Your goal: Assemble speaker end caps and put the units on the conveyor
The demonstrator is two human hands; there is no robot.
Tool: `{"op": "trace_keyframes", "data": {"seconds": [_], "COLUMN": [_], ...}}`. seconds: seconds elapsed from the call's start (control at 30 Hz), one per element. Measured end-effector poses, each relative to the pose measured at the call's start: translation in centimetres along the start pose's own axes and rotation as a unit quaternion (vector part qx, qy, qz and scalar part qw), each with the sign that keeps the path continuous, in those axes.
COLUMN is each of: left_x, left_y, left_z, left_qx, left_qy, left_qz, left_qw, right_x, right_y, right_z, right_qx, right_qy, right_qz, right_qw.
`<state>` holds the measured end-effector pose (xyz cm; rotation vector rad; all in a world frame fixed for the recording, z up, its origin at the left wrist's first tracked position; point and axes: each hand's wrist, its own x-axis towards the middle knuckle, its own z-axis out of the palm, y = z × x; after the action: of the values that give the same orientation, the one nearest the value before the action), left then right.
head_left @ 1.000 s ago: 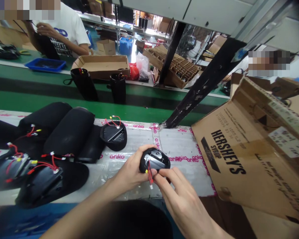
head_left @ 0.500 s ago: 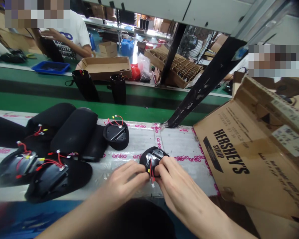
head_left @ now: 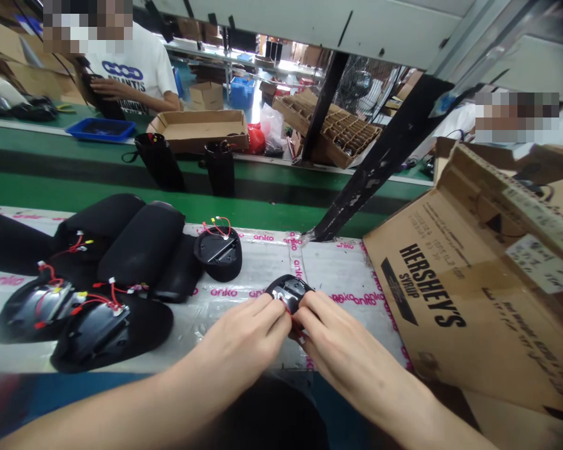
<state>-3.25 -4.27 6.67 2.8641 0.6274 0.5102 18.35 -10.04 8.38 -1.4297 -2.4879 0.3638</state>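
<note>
Both my hands close around a small black oval end cap (head_left: pixel 288 292) with a metal plate on its face, over the film-covered bench (head_left: pixel 342 275). My left hand (head_left: pixel 244 331) grips its left side, and my right hand (head_left: pixel 342 340) grips its right side. Thin red wires (head_left: pixel 293 320) run from the cap between my fingers, their ends hidden. To the left lie several black fabric-covered cylinders, probably speaker bodies (head_left: pixel 143 247), with red wires and yellow connectors. A matching end cap (head_left: pixel 218 255) sits face up near them.
A flattened Hershey's Syrup carton (head_left: pixel 436 287) leans at the bench's right. A black post (head_left: pixel 380 156) rises behind it. Beyond the green conveyor (head_left: pixel 122 181) stand two upright black cylinders (head_left: pixel 159 161), a cardboard tray (head_left: pixel 197 130), a blue tray (head_left: pixel 101 129) and a seated co-worker (head_left: pixel 131 75).
My hands have drawn closer together over the cap, covering more of it and its wires. The left hand has moved from beneath the cap to its left side.
</note>
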Motion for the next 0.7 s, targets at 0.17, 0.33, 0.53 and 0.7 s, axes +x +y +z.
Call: {"op": "trace_keyframes", "data": {"seconds": [0.17, 0.33, 0.53, 0.7], "left_x": [-0.1, 0.1, 0.3, 0.1], "left_y": [-1.2, -2.7, -1.5, -0.1], "left_z": [-0.2, -0.5, 0.0, 2.5], "left_qx": [-0.100, -0.107, -0.043, -0.034], "left_qy": [-0.018, -0.026, -0.002, 0.076], "left_qz": [-0.005, 0.042, 0.052, 0.026], "left_qw": [0.995, 0.993, 0.998, 0.996], "right_x": [-1.4, -2.4, -1.6, -0.5], "right_y": [2.7, 4.7, 4.1, 3.1], "right_z": [-2.3, -1.1, -0.1, -1.9], "right_qx": [0.051, 0.036, 0.010, -0.049], "right_qy": [-0.012, 0.074, 0.057, -0.039], "right_qz": [-0.042, -0.108, -0.120, -0.087], "right_qw": [0.998, 0.991, 0.991, 0.994]}}
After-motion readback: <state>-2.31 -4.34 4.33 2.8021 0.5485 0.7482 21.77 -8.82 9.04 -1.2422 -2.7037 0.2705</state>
